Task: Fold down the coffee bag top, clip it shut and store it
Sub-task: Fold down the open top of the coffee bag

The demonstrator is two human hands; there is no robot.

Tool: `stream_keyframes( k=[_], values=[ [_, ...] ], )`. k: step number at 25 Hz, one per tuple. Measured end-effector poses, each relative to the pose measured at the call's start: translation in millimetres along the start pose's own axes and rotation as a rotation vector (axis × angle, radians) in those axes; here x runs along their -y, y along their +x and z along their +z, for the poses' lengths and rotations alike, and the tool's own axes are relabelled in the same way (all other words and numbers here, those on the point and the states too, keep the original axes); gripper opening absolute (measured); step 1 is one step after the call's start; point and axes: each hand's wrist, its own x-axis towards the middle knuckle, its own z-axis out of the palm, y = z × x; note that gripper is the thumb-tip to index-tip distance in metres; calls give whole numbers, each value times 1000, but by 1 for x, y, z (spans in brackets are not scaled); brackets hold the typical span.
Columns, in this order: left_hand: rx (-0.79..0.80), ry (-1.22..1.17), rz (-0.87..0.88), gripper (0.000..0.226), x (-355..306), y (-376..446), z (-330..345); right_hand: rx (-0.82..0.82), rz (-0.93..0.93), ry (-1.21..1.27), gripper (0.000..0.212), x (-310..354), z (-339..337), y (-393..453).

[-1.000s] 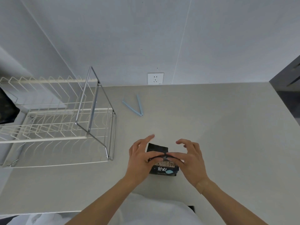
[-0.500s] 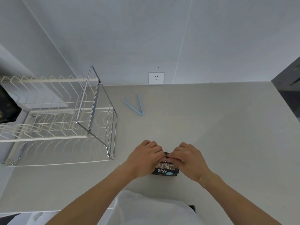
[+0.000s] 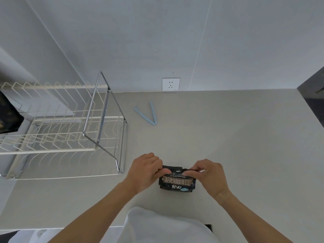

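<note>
Coffee bag [image 3: 177,181] sitting on the bench [image 3: 236,137] right in front of the body, label up, long edge of the folded top running left to right between the hands. Left hand [image 3: 144,171] pinching the top's left end, right hand [image 3: 208,174] pinching the right end, both clenched on the fold. Looks like mid-fold, top not clipped yet.

Blue clip [image 3: 149,114] lying open in a V further back on the bench, well apart from the bag, up and a bit to the left. Left hand probably the nearer one for the grab, so right hand likely needs to pin the fold alone. Clip arms pointing away toward the wall, hinge end nearest. Wire rack [image 3: 70,123] off to the left, maybe the storage spot, can't say for sure.
</note>
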Motion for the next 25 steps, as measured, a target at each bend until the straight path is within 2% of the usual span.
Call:
stream_keyframes(
  k=[2,4,6,8,14,16,18,20,25],
  values=[
    [32,-78,-24,43,4,0,0,11,8,47,15,-2,0,1],
    [79,-147,-44,33,7,-5,0,125,28,117,13,-5,-6,3],
    [118,-205,-115,15,9,-10,0,235,11,129,27,-11,-15,5],
    [149,-280,-223,5,9,-15,2,257,-4,114,31,-12,-20,6],
    [192,-757,-623,8,-4,-18,16,108,103,228,12,-16,-7,10],
    [260,-720,-704,18,-8,-22,20,133,151,279,8,-20,-1,7],
    [275,-663,-737,28,-10,-24,24,196,175,318,14,-23,4,0],
    [222,-671,-746,31,-11,-23,28,202,192,307,20,-24,9,-5],
    [77,-694,-774,38,-10,-18,32,63,235,395,26,-23,16,10]
  ],
)
